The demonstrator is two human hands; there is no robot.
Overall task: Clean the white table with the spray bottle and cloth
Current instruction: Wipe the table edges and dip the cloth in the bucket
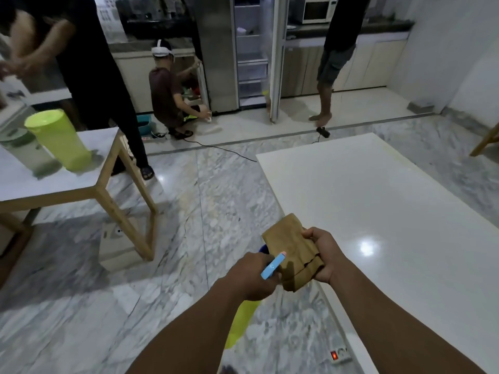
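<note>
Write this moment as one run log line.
left hand: holds yellow-green spray bottle | right hand: holds folded tan cloth | white table: untouched

A white table [378, 211] fills the right side, its glossy top bare and open across its whole visible surface. Only its near left corner is occupied: the right hand [324, 255] holds a folded brown cloth [291, 252] there, with the left hand [253, 276] gripping a spray bottle [243, 322] just beside it, over the floor. A power strip [340, 354] lies on the floor against the table's near edge.
</note>
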